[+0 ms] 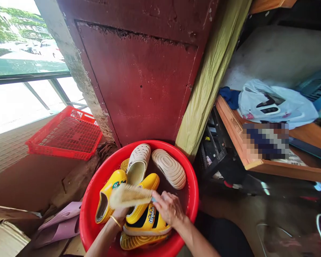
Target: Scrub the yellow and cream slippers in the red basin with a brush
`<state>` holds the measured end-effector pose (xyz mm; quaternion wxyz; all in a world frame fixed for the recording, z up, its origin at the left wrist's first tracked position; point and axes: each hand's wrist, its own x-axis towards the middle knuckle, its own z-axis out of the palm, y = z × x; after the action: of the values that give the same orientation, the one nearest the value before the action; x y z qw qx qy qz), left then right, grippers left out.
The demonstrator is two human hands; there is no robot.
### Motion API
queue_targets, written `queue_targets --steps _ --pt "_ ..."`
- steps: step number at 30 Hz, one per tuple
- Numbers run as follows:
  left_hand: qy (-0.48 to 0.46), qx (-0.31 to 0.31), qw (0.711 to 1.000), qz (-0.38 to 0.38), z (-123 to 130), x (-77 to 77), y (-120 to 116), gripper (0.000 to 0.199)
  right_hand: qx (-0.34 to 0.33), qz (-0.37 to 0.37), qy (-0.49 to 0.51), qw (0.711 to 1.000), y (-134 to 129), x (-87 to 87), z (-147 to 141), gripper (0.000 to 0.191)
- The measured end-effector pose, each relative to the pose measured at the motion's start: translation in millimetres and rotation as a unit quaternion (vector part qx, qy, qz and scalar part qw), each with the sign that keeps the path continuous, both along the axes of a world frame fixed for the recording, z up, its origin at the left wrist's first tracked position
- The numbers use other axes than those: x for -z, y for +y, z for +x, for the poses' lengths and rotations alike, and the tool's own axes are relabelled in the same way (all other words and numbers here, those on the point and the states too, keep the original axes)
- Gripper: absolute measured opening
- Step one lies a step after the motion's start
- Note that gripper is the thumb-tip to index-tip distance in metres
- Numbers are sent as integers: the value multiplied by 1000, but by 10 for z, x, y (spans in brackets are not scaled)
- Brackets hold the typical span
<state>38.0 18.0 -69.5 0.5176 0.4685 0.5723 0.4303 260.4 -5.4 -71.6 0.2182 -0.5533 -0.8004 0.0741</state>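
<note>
My right hand [171, 210] is closed round the end of a pale brush [130, 196], which is blurred by motion. My left hand [121, 213], with a gold bangle at the wrist, lies beside a yellow clog [150, 181]; the brush and clog hide its fingers. Both hands are over a red basin [193, 185] of dark water. A yellow clog with a green figure [107, 192] leans at the basin's left. Below my hands is a yellow and black shoe [147, 223]. Farther back are a white clog [139, 162] and an upturned cream shoe [169, 168].
A red plastic basket [69, 134] is at the left, above pink slippers [62, 225]. Behind the basin stands a dark red door [141, 78] beside a yellow-green curtain [208, 82]. A wooden table [256, 162] at the right bears a white plastic bag [280, 103].
</note>
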Motion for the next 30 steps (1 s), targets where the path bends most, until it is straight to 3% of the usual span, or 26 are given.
queue_targets --steps 3,5,8,11,13,17,22,24,27,30 --pt "-95 25 992 -77 -22 -83 -5 42 132 -25 46 990 142 14 171 43" --pt "-121 20 989 -86 -47 -152 20 57 161 -12 96 982 210 -18 258 44" --pt "-65 7 998 -10 -82 -177 72 80 103 29 126 986 157 -54 190 45" --pt "41 -18 994 103 -87 -110 86 74 37 19 61 997 79 -54 37 45" --pt "87 -33 986 140 -74 -61 64 71 55 -1 30 998 120 -63 16 45" --pt "102 -34 985 132 -51 -6 18 82 151 -25 60 986 247 -137 66 42" --pt "191 -38 966 172 -18 74 9 63 -14 -7 5 1000 66 -212 -146 44" --pt "195 -40 963 184 3 73 -14 67 25 -19 -27 999 50 -223 -122 44" --pt "140 -1 977 163 38 1 -77 92 160 -61 -32 985 174 -222 123 41" --pt "51 75 991 103 78 -64 -147 92 158 -65 4 985 257 -193 299 41"
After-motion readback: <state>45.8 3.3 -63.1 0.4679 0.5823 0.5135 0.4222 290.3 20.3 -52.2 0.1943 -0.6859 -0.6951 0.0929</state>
